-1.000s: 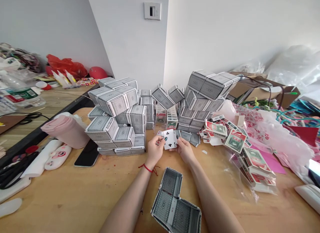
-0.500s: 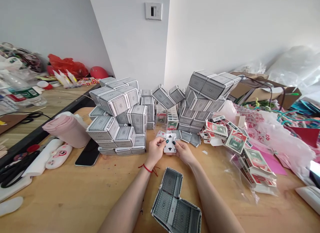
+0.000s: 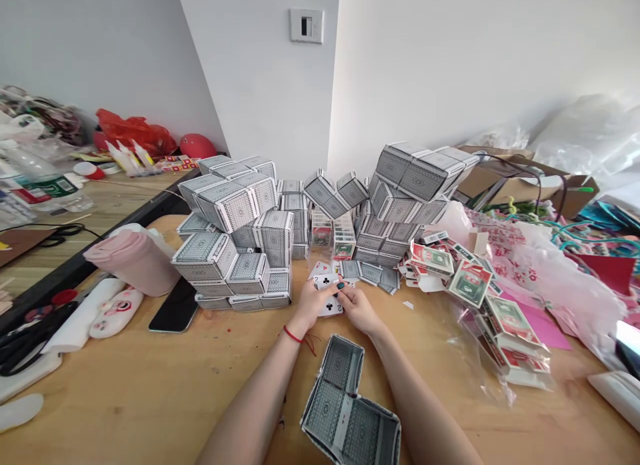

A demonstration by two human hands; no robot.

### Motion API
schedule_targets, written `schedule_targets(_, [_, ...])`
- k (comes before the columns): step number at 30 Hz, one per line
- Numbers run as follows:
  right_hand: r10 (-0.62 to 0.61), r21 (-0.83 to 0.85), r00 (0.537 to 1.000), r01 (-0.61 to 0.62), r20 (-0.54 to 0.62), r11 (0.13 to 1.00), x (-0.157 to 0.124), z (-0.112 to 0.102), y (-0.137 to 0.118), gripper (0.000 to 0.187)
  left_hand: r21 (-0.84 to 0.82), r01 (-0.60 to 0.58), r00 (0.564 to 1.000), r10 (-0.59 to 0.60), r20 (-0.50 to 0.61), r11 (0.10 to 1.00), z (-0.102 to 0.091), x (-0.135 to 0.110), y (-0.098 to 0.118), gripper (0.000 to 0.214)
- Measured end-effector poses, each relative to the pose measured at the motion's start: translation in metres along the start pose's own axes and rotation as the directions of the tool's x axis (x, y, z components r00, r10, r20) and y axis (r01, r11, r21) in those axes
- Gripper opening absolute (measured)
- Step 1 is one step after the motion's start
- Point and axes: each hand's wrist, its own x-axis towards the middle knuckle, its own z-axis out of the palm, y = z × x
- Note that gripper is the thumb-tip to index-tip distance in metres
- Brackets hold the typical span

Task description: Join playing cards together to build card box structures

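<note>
— What are the hands doing?
— The left hand (image 3: 311, 302), a red string (image 3: 295, 334) at its wrist, grips a playing card (image 3: 329, 309), a two of clubs, with the thumb lying across its face. The right hand (image 3: 360, 309) meets the card's right edge, fingers curled; whether it pinches the card too, I cannot tell.
— And where is the card?
— Face up between the two hands, above a wooden table (image 3: 150, 392), just short of some loose cards (image 3: 370, 272).
— What surrounds them?
— An L-shaped block (image 3: 333, 412), covered in card backs, sits between the forearms. A patterned stack (image 3: 225, 205) rises on the left, near a black phone (image 3: 175, 308); another tower (image 3: 400, 208) stands on the right, with card boxes (image 3: 470, 284) heaped beside it and a plastic bag (image 3: 540, 272) beyond.
</note>
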Motion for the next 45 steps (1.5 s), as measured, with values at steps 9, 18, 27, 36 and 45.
schedule_targets(9, [-0.103,-0.081,0.994,0.106,0.035,0.991,-0.001,0.005,-0.004,0.021,-0.113,0.001,0.989,-0.018,-0.15,0.994,0.003,0.002,-0.003,0.032])
schedule_targets(18, [0.058,0.138,0.995,-0.046,-0.082,0.989,0.001,0.017,0.003,0.022,-0.015,-0.028,0.99,0.025,-0.14,1.0,0.005,0.001,-0.001,0.036])
schedule_targets(27, [0.129,0.421,0.985,-0.071,-0.111,0.904,0.003,0.007,-0.004,0.047,0.218,-0.333,0.924,0.363,-0.116,0.917,-0.002,0.003,-0.002,0.02])
schedule_targets(36, [0.167,0.307,0.974,-0.114,-0.153,0.945,0.002,0.011,-0.006,0.036,0.357,-0.301,0.929,0.356,-0.098,0.884,0.0,0.001,-0.007,0.026])
schedule_targets(45, [0.11,0.31,0.965,-0.032,-0.238,0.95,0.003,0.007,-0.005,0.022,0.467,-0.349,0.884,0.451,-0.123,0.813,-0.001,-0.001,-0.006,0.021])
